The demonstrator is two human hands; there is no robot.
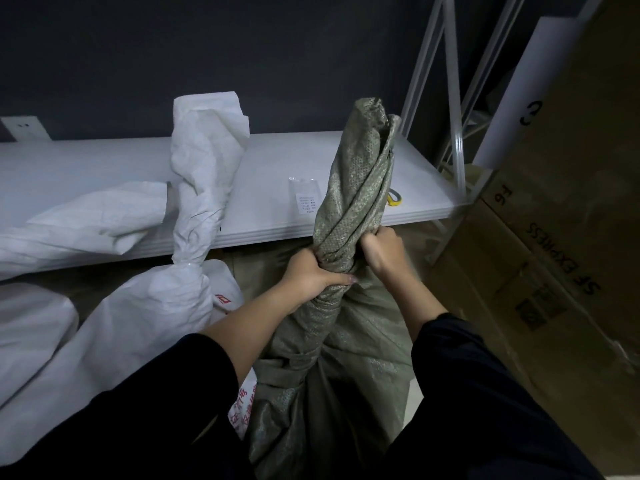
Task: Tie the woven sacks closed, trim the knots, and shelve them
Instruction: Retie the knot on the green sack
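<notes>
Green woven sack (346,341) stood centre frame, lower half, below the front edge of the white shelf (104,168). Its mouth was gathered and wound into a tight rope, the twisted neck (356,188) rising to mid-frame and crossing the shelf edge. No tie or knot showed on it.

Left hand (308,271) was wrapped round the base of the neck, thumb lying across the fabric. Right hand (381,251) gripped the neck's right side just above, fingers curled into the weave. Both were clamped on the sack and close together.

Judged step: holding the twist ahead of tying. To do it well, the lower hand should lock the base so the twist cannot unwind. The upper hand works the wrap, and the knot should sit low with some tail left for trimming.

A white woven sack (138,323) lay at left, its neck also twisted; whether tied, cannot tell. On the shelf, a small clear packet (304,197) sat just left of the green neck. A yellow-handled tool (394,199) showed half-hidden behind it, possibly scissors. A cardboard box (554,254) filled the right of the frame.
</notes>
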